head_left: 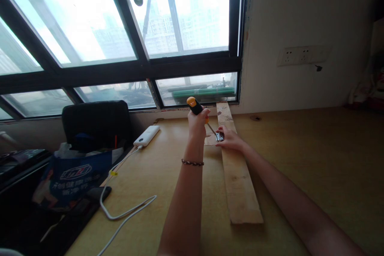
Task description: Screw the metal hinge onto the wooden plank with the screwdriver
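Observation:
My left hand (198, 120) is closed round a screwdriver (196, 107) with a black and orange handle. Its shaft slants down to the right, and the tip meets a small shiny metal hinge (219, 137). From the right, my right hand (230, 139) grips the hinge's edge with its fingers. The hinge lies where a long wooden board (238, 184) and a short wooden piece (210, 140) come together. The long board runs from near the window towards me, flat on the table; the short piece sticks out to its left.
A white power bank (147, 136) with a white cable (129, 212) lies on the left of the table (168, 156). Beyond that edge stand a black chair (96, 120) and a blue bag (75, 176). The window (192, 64) and a wall socket (304, 55) are behind.

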Action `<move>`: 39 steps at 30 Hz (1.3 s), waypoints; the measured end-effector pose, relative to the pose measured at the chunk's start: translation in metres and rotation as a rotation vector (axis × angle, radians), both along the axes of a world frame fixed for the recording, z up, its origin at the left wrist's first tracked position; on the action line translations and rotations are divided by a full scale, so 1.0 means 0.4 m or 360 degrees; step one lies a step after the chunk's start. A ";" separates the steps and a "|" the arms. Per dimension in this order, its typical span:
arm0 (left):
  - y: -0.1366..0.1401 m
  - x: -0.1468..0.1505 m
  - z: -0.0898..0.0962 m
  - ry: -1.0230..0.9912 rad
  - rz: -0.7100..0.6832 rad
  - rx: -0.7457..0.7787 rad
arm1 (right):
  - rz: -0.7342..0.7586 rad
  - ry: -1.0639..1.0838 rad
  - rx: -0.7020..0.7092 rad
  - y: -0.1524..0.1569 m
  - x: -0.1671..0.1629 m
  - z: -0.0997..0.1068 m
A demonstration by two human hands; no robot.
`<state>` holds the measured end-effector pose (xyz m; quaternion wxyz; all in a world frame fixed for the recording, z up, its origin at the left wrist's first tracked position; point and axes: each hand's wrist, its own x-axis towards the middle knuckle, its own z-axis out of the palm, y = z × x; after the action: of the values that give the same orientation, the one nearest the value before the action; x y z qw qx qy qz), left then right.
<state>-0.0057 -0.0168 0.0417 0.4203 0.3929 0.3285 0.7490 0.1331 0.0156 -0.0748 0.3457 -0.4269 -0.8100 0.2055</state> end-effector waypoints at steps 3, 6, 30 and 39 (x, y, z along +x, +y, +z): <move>0.003 0.003 -0.005 0.0020 -0.0007 0.0010 | -0.0012 0.0002 0.0000 -0.003 0.000 0.002; 0.005 0.004 -0.009 0.0054 -0.0002 0.0017 | -0.0012 0.0002 -0.0001 -0.004 0.000 0.003; 0.002 0.014 -0.010 0.0098 -0.0097 0.0042 | -0.0008 0.0000 0.0017 -0.007 -0.002 0.007; 0.004 0.015 -0.015 0.0157 -0.0070 0.0050 | 0.0010 -0.0009 0.0034 -0.004 -0.001 0.003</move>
<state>0.0001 -0.0153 0.0359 0.4138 0.4430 0.3284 0.7243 0.1326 0.0142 -0.0738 0.3474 -0.4212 -0.8143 0.1968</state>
